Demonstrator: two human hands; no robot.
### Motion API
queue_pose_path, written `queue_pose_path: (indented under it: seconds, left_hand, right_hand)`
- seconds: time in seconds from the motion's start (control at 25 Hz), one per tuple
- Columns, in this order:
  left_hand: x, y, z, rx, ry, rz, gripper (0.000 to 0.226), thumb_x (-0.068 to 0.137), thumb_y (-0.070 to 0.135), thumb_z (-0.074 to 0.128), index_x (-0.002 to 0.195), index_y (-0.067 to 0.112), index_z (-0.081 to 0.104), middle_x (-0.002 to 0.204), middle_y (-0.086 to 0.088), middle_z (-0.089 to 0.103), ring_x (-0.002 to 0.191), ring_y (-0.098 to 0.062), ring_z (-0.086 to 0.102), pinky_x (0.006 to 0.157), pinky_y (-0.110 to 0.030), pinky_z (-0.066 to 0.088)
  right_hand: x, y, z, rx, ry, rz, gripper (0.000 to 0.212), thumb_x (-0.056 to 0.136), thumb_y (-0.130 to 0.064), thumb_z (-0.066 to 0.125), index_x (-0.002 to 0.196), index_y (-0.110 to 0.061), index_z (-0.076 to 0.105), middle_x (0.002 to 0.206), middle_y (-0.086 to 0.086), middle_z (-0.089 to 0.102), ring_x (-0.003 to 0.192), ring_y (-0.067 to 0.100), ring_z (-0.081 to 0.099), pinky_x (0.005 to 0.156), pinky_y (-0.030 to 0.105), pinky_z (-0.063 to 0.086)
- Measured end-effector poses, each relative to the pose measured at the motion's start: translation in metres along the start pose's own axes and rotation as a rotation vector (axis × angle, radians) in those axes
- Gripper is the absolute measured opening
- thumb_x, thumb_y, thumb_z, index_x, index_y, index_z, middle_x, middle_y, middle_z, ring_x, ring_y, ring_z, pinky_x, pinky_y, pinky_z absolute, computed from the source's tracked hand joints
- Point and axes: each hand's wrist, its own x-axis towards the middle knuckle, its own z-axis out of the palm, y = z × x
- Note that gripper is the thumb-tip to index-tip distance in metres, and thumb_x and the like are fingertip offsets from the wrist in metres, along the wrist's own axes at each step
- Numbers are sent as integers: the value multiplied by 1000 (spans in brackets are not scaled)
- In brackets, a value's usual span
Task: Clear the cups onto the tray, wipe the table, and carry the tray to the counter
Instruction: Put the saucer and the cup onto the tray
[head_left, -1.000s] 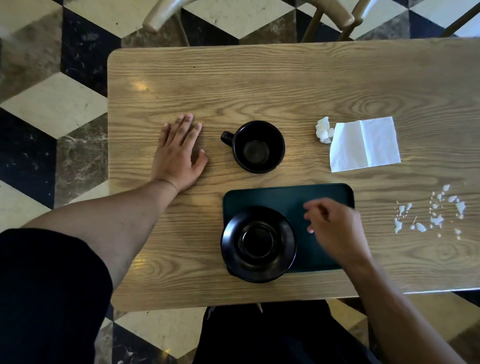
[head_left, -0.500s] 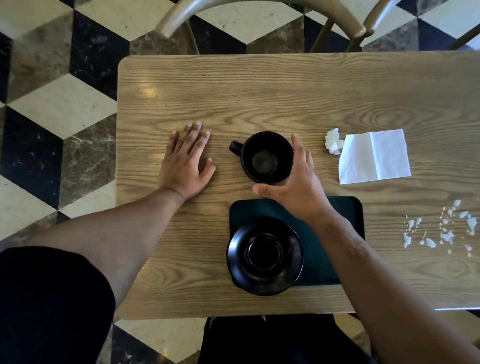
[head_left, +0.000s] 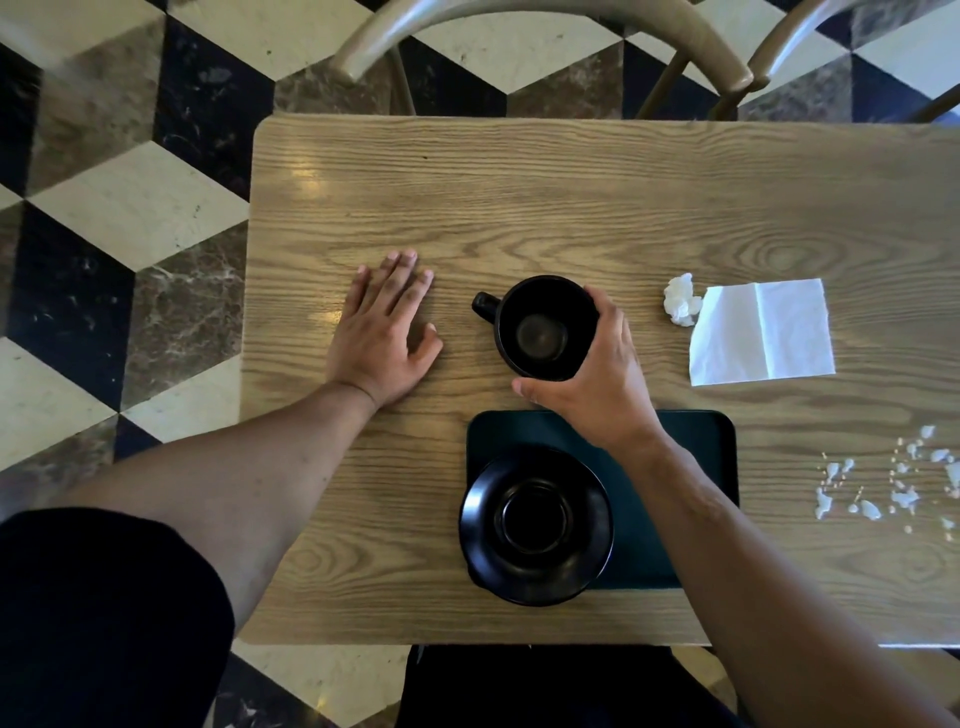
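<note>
A black cup (head_left: 540, 325) stands upright on the wooden table (head_left: 519, 197), its handle pointing left. My right hand (head_left: 597, 384) wraps around the cup's right and near side, thumb in front, fingers behind. A dark green tray (head_left: 696, 452) lies just in front of the cup, near the table's front edge. A black saucer (head_left: 535, 525) rests on the tray's left part and overhangs its edge. My left hand (head_left: 382, 332) lies flat on the table, left of the cup, fingers spread, holding nothing.
A folded white napkin (head_left: 761, 332) and a crumpled paper ball (head_left: 681, 300) lie right of the cup. White crumbs and spilled specks (head_left: 893, 483) are scattered at the right front. Two wooden chair backs (head_left: 540, 21) stand beyond the far edge. Checkered floor lies to the left.
My right hand has moved from over the tray up to the cup and closed around its side. The left hand has stayed flat on the table. The camera has shifted slightly.
</note>
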Motion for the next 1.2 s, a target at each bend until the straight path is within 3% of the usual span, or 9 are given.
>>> queue_pose_path:
  seconds: [0.16, 0.32, 0.6, 0.8, 0.96, 1.08, 1.2]
  left_hand:
    - [0, 0, 0, -7, 2, -8, 63, 97, 35, 48, 154, 8, 45, 168, -14, 32, 157, -29, 24, 127, -56, 19]
    - [0, 1, -1, 2, -28, -17, 64, 97, 36, 46, 156, 10, 42, 169, -13, 30, 158, -27, 21, 128, -54, 16]
    - [0, 2, -1, -4, -13, -23, 64, 96, 37, 46, 154, 10, 45, 167, -13, 33, 157, -28, 25, 128, -54, 16]
    - [1, 3, -1, -4, -27, -28, 65, 96, 38, 45, 154, 9, 46, 167, -13, 33, 157, -28, 25, 128, -54, 17]
    - [1, 2, -2, -1, -32, -34, 65, 96, 39, 44, 154, 9, 46, 168, -13, 32, 157, -28, 24, 128, -54, 17]
    - [1, 2, 0, 3, -31, -34, 64, 96, 39, 44, 153, 9, 46, 168, -13, 32, 157, -28, 24, 128, -53, 16]
    - [1, 1, 0, -6, -36, -39, 65, 96, 39, 44, 154, 10, 45, 168, -12, 31, 158, -27, 23, 129, -52, 14]
  right_hand:
    - [2, 5, 1, 10, 26, -32, 112, 60, -33, 96, 150, -21, 31, 142, -5, 44, 126, 2, 40, 89, 2, 31]
    - [-4, 7, 0, 99, 52, -47, 108, 59, -34, 98, 147, -21, 36, 140, -7, 49, 128, 4, 47, 93, -1, 34]
    - [-50, 27, -45, 162, 72, -89, 109, 56, -25, 100, 146, -31, 38, 140, -10, 57, 132, 3, 53, 108, 23, 42]
    - [-86, 55, -72, 53, 10, -77, 114, 53, -24, 100, 148, -31, 36, 137, -10, 56, 130, 7, 53, 101, 6, 37]
    - [-103, 74, -74, 43, -8, -71, 114, 53, -26, 100, 145, -42, 34, 139, -3, 54, 131, 11, 52, 104, 8, 37]
    - [-107, 83, -71, 42, -12, -56, 115, 53, -33, 100, 149, -30, 36, 141, -1, 54, 133, 11, 51, 107, 19, 39]
    - [-108, 89, -69, 37, -6, -44, 118, 54, -28, 100, 153, -24, 35, 142, -2, 54, 134, 8, 50, 105, 9, 36]
